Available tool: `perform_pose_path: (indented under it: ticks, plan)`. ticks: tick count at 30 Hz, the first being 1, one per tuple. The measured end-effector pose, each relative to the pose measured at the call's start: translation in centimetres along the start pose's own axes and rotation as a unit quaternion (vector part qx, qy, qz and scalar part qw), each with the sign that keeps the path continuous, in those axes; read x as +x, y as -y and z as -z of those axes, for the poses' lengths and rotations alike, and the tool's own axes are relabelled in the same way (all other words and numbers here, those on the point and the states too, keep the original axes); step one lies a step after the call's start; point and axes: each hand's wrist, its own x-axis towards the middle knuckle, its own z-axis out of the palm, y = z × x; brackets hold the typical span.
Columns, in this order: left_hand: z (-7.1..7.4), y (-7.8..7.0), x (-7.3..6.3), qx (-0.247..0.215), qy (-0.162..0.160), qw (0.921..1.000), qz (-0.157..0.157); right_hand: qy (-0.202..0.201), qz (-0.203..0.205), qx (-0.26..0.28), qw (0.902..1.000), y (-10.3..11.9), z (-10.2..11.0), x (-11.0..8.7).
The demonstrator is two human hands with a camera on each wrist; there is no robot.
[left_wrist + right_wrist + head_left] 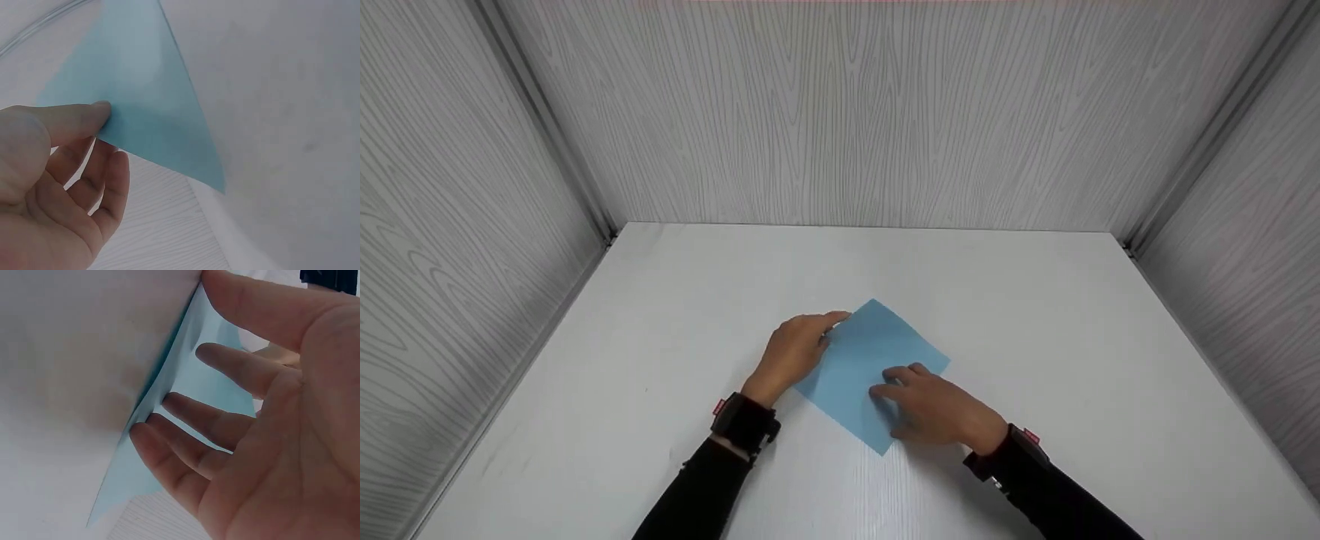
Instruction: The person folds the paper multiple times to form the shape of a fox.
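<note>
- Paper (pixel 855 367), a blue sheet, lies on the desk (pixel 1035 315), turned cornerwise between the hands.
- The left hand (pixel 791 349) pinches the paper's left edge, thumb above and fingers beneath, seemingly to steady it.
- The right hand (pixel 937 409) spreads loosely over the paper's right side, gripping nothing; I'd say its fingertips keep the sheet from shifting.
- Around the paper, the desk is pale and smooth; beyond it stands a grey wood-grain wall (pixel 840 112), with matching side panels (pixel 450 225) farther out.
</note>
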Motion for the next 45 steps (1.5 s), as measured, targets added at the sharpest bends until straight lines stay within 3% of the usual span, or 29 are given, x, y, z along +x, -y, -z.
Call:
perform_pose_path:
  ticks: [5, 11, 17, 32, 40, 45]
  plan:
    - [0.3, -0.1, -0.1, 0.027, -0.002, 0.9994, -0.024, -0.034, -0.011, 0.003, 0.9994, -0.4, -0.5, 0.3]
    - [0.7, -0.3, -0.2, 0.079, 0.0, 0.9945, -0.069, -0.101, -0.001, -0.044, 0.9939, -0.8, -1.0, 0.5]
    - [0.8, -0.5, -0.5, 0.094, 0.031, 0.9902, -0.099, -0.11, -0.008, -0.047, 0.9928, -1.1, -1.3, 0.8]
    - [0.5, -0.7, -0.7, 0.085, 0.115, 0.985, -0.096, -0.153, 0.016, -0.027, 0.9878, -0.8, -1.0, 1.1]
    - [0.5, -1.1, -0.8, 0.066, 0.169, 0.9783, -0.101, -0.129, 0.03, -0.026, 0.9909, -0.7, -1.1, 1.2]
    - [0.3, -1.2, -0.8, 0.065, 0.182, 0.976, -0.101, -0.119, 0.037, -0.014, 0.9921, -0.7, -1.1, 1.3]
